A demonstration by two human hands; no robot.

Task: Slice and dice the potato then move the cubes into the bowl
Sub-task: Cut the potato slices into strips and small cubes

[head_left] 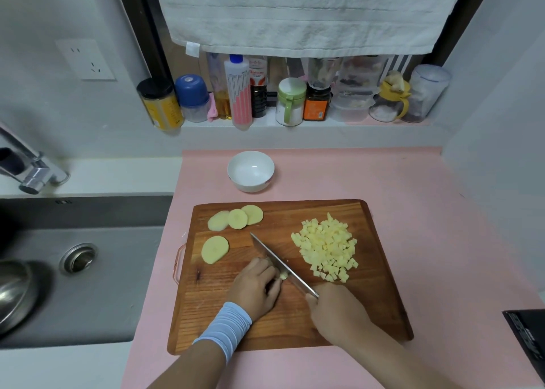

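On the wooden cutting board (368, 306), my right hand (336, 312) grips the handle of a knife (280, 265) whose blade lies down on the board. My left hand (255, 285), fingers curled, holds a small piece of potato (283, 276) against the blade; most of that piece is hidden under my fingers. A heap of potato cubes (326, 247) lies to the right of the blade. Three overlapping potato slices (236, 219) sit at the board's far left, and a single slice (214, 249) lies nearer. A white bowl (250, 170) stands behind the board with nothing in it.
A grey sink (82, 270) with a drain and a metal pot lies left of the pink mat (413, 182). A faucet (29, 167) stands at far left. Bottles and jars (289, 99) line the back ledge under a hanging towel. A dark object (528, 338) sits at right.
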